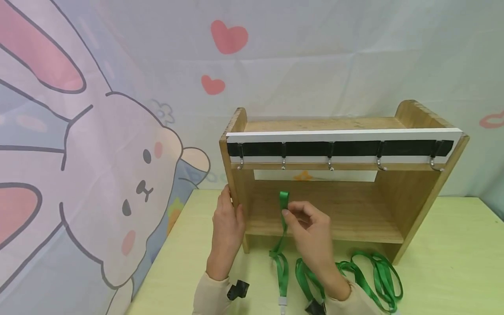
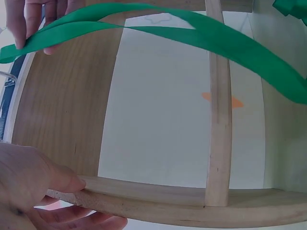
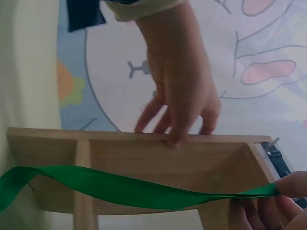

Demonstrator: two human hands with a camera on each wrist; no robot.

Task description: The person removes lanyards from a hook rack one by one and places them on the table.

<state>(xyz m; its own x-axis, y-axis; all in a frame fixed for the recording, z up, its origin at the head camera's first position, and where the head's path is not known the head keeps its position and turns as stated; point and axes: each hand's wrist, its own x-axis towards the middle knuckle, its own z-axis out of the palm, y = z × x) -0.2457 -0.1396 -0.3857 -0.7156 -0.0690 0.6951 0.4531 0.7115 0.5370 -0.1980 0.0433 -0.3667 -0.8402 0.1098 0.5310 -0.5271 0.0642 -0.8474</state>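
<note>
A small wooden shelf (image 1: 315, 210) stands on the table, a row of metal hooks (image 1: 330, 164) along its top front. My left hand (image 1: 228, 227) grips the shelf's left side panel (image 2: 144, 206), thumb on the inner side and fingers outside. Between thumb and fingers my right hand (image 1: 311, 232) pinches a green lanyard (image 1: 284, 201) near its looped top end, below the hooks and in front of the lower board. The rest of that lanyard hangs down to the table, ending in a pale clip (image 1: 282, 301). In the right wrist view, the green strap (image 3: 134, 191) stretches across the shelf.
More green lanyards (image 1: 382, 275) lie on the pale table (image 1: 453, 245) in front of the shelf, partly behind my right forearm. A cloth backdrop (image 1: 315, 65) with a rabbit and hearts hangs behind and to the left.
</note>
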